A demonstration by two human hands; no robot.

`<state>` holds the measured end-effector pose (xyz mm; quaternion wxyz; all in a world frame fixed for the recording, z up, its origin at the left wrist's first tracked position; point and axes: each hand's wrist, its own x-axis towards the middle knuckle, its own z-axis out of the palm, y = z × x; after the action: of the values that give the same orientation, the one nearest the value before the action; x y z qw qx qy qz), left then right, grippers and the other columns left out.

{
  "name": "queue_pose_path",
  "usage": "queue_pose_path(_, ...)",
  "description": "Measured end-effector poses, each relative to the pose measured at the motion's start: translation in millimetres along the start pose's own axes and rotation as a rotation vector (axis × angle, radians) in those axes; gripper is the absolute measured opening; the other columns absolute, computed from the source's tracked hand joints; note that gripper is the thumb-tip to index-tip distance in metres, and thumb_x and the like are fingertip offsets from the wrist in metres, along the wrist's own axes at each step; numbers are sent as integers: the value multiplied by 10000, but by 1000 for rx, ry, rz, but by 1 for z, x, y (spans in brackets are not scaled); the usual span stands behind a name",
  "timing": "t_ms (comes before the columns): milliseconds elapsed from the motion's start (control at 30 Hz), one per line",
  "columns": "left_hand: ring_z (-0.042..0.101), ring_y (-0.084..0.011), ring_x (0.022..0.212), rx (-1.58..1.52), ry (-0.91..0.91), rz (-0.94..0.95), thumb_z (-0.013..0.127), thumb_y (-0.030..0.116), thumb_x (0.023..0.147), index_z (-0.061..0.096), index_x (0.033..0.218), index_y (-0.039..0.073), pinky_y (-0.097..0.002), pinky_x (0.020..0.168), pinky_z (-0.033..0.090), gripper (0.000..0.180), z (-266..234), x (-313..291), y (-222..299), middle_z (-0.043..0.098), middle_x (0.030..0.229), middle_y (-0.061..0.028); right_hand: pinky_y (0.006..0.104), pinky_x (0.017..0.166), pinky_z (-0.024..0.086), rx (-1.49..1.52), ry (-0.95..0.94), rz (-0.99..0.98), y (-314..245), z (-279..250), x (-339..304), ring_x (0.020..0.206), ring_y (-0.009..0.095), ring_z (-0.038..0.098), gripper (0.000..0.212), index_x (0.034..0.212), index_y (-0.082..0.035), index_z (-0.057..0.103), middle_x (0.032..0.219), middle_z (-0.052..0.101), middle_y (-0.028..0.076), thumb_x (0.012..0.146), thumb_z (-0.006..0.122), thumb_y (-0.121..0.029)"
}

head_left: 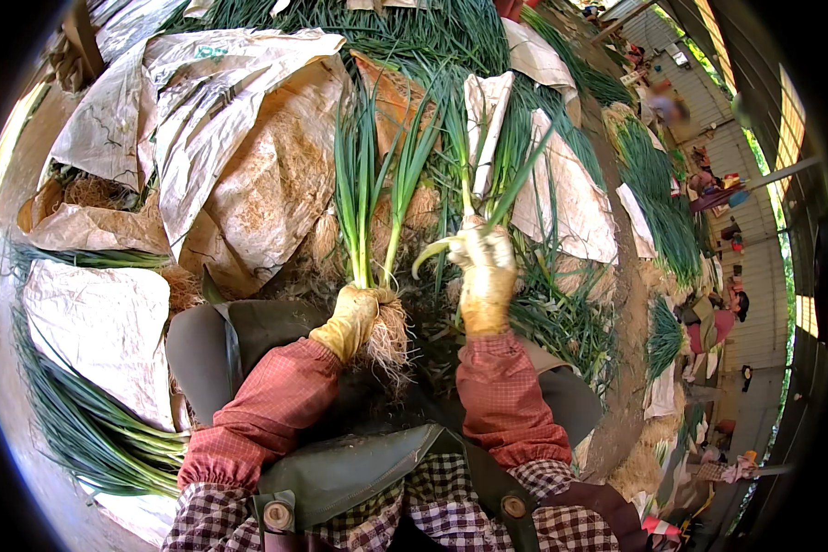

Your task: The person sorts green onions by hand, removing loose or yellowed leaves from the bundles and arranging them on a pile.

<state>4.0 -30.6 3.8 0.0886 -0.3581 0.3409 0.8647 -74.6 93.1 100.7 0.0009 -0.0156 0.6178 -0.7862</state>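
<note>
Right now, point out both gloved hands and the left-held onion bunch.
Left hand (348, 320), head view: back of hand.
Right hand (486, 276), head view: back of hand.
Onion bunch (362, 248), head view: stems.

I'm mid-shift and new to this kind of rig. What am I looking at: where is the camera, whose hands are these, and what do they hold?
There is no machine here. The one picture comes from a wide fisheye camera on a person's head, looking down, so edges bend and the corners are black.

The gloved hands are the wearer's own. The left hand grips a few green onions near their roots. The right hand is slightly blurred; a curled leaf shows at its fingers, but the grip is unclear.

Around them lie whitish sheets, loose leaves and a large onion pile. Other people are off to the right.
</note>
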Motion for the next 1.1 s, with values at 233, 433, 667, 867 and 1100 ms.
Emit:
queue_pose_path(233, 583, -259, 611, -369, -376, -281, 530, 12, 798, 539, 861, -51, -362, 573, 516, 89, 14, -11, 2, 580, 719, -141, 323, 799, 469, -238, 0, 576, 14, -94, -11, 911, 211, 579, 401, 1240, -55, 425, 1100, 554, 91, 878, 522, -195)
queue_pose_path(433, 560, -245, 546, -366, -276, -309, 536, 59, 784, 557, 845, -15, -338, 508, 498, 99, 15, -10, -8, 573, 681, -117, 275, 854, 431, 114, -602, 660, 62, -49, -29, 913, 156, 542, 309, 1153, -9, 484, 1008, 566, 67, 885, 506, -160)
queue_pose_path(667, 521, -197, 460, -338, -182, -272, 545, 227, 865, 568, 855, 33, -302, 398, 463, 196, 1, 2, -20, 562, 651, -73, 247, 659, 423, -626, -474, 274, 58, -30, -42, 715, 99, 529, 109, 836, -15, 578, 739, 603, 25, 848, 555, -122)
queue_pose_path(867, 540, -194, 489, -345, -100, -195, 577, 216, 850, 567, 844, 22, -296, 416, 460, 194, 3, 6, -11, 575, 668, -81, 326, 654, 440, -935, -498, -201, 53, -18, -44, 707, 244, 575, 109, 785, 0, 585, 752, 604, 121, 771, 599, -107)
queue_pose_path(1100, 549, -185, 511, -151, -233, -191, 619, 94, 800, 593, 923, -25, -268, 428, 438, 173, 1, -7, 8, 588, 676, -77, 325, 712, 449, -773, -696, -26, 23, -11, -52, 768, 262, 580, 127, 851, 11, 582, 818, 595, 135, 781, 604, -93)
